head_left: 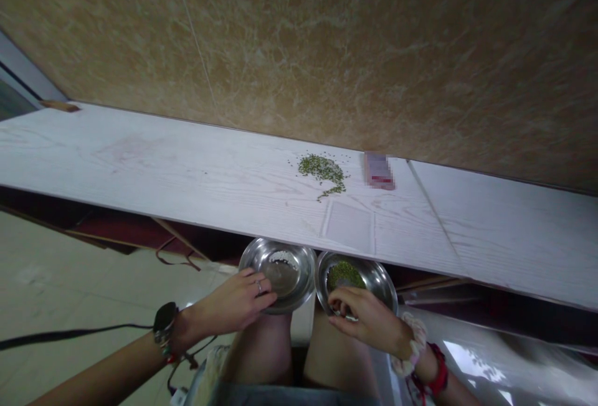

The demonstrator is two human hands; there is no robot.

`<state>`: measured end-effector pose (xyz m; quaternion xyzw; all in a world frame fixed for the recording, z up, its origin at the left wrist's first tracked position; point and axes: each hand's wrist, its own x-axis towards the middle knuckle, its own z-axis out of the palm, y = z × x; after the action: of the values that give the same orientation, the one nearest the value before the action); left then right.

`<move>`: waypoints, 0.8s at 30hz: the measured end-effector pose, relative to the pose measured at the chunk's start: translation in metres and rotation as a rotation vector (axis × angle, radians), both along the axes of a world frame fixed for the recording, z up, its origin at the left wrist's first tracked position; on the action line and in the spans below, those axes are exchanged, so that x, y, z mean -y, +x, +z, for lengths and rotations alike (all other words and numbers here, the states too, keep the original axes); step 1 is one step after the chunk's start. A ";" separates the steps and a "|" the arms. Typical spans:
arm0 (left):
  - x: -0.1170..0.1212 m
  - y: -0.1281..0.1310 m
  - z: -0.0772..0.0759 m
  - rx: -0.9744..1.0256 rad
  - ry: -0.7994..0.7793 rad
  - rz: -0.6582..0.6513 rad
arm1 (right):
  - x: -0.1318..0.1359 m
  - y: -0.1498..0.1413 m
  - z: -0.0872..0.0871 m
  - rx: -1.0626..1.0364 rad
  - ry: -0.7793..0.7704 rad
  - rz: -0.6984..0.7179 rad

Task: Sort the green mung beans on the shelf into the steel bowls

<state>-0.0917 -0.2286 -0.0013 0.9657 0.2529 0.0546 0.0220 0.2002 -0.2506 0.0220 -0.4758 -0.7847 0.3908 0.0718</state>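
Two shiny metal bowls rest on my thighs, just below the shelf edge. The left bowl [299, 287] contains a small patch of white grains [283, 259]; the right bowl [380, 278] has a heap of green beans [344, 273], apparently mung beans. My left hand [247, 297], wearing a ring, is closed over the near left rim of its bowl; the thumb is hidden. Over the near side of the right bowl, my right hand [362, 316] is curled with thumb and fingertips close together. Whatever is between those fingertips is too small to make out.
A white wood-grain shelf [163, 175] runs along the marbled wall [280, 51]. Scattered green beans [322, 169] lie on it near a blurred rectangular packet [378, 170] and a shallow clear tray [349, 225]. A dark cord [79, 334] crosses at left.
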 end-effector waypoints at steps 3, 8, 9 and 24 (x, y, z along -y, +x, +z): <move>-0.001 0.000 0.002 0.012 0.000 -0.006 | -0.005 0.001 0.006 0.038 0.007 0.015; -0.004 0.003 0.006 0.025 0.005 0.003 | -0.012 0.003 0.010 0.046 -0.035 0.024; -0.004 0.004 0.006 0.020 -0.002 0.003 | -0.012 0.004 0.009 0.045 -0.054 0.026; 0.015 0.002 -0.008 -0.021 -0.007 -0.005 | 0.002 -0.006 0.002 0.151 -0.023 0.159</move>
<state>-0.0894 -0.2439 -0.0094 0.9668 0.2507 0.0433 0.0230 0.1938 -0.2525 0.0237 -0.4407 -0.8187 0.3673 -0.0242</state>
